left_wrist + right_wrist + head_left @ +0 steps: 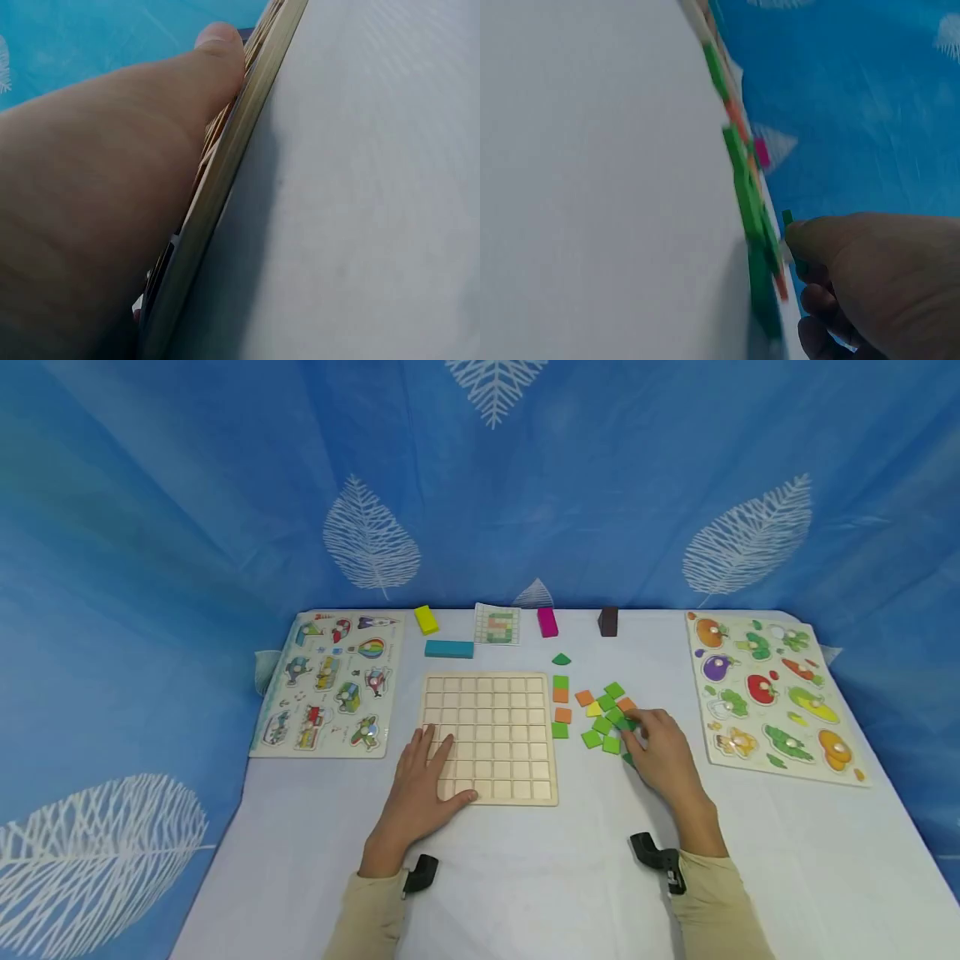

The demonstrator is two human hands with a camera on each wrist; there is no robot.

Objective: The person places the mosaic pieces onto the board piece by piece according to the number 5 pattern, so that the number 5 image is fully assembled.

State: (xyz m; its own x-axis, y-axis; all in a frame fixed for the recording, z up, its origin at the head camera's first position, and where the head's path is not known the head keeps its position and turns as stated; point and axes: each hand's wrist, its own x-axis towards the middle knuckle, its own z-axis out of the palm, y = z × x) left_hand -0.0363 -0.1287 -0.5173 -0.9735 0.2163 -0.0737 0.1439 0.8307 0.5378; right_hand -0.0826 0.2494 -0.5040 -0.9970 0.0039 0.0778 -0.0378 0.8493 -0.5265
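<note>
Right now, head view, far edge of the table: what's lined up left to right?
Yellow block → teal block → pattern card → magenta block → dark brown block.

Right hand point(660, 752) covers tiles point(603, 718) at pile's 4 o'clock edge; fingertips hidden, grip unclear. Right wrist view blurred: tiles point(746, 195) smear into green streak, hand point(870, 285) cut at 5 o'clock. Left wrist view: left hand point(97, 202) fills frame, board point(225, 172) seen edge-on only. Pattern card point(497, 626) at 12 o'clock too small to read.
</note>
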